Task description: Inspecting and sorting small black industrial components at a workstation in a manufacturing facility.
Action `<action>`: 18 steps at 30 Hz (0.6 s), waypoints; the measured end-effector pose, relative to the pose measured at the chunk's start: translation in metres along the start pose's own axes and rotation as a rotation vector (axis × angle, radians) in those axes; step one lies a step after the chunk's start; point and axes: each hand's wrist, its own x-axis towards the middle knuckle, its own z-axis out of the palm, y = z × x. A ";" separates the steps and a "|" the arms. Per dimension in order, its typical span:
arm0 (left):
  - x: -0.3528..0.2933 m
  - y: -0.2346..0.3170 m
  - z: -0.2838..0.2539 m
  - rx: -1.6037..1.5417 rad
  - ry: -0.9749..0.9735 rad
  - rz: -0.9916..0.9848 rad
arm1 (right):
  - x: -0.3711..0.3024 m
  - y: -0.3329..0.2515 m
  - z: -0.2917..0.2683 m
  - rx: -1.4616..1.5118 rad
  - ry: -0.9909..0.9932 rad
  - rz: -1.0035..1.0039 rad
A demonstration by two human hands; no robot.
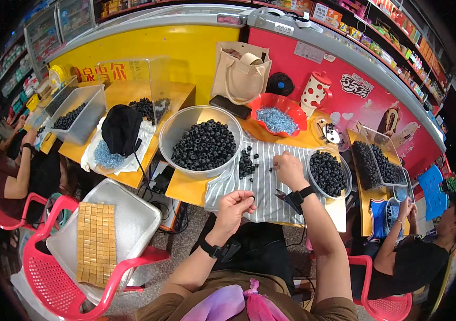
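My left hand [231,212] is held in front of the cloth's near edge, its thumb and finger pinched on a small black ring-like part [253,198]. Over the grey striped cloth [228,188], my right hand [290,171] has its fingers curled together. Another small black part lies by its fingertips; what those fingers hold is hidden. A loose pile of black parts [246,165] is on the cloth, left of my right hand. Small pliers or snips [281,195] lie beside my right wrist. To the right stands a clear round tub [349,184] of black parts.
A large clear bowl [164,140] of black parts stands left. Behind are a red bowl [300,110] of clear bluish pieces, a beige bag [238,72] and a polka-dot cup [316,92]. A red chair [51,257] is at left. People work on both sides.
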 end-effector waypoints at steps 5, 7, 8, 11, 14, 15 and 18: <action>0.000 0.004 -0.003 -0.051 -0.041 -0.046 | -0.021 -0.012 -0.018 0.342 -0.005 -0.038; 0.000 0.006 -0.005 -0.097 -0.095 -0.082 | -0.036 -0.017 -0.018 0.627 -0.067 0.048; -0.003 0.007 -0.006 -0.097 -0.090 -0.087 | -0.048 -0.020 -0.021 0.629 -0.073 0.052; -0.012 0.016 -0.004 -0.211 -0.073 -0.185 | -0.083 -0.056 -0.045 0.910 -0.111 0.048; -0.023 0.015 0.000 -0.214 -0.121 -0.198 | -0.108 -0.072 -0.041 0.966 0.026 -0.094; -0.025 0.015 0.001 -0.196 -0.142 -0.192 | -0.111 -0.077 -0.041 0.950 0.059 -0.130; -0.032 0.011 0.000 -0.161 -0.179 -0.181 | -0.125 -0.079 -0.040 0.892 0.112 -0.207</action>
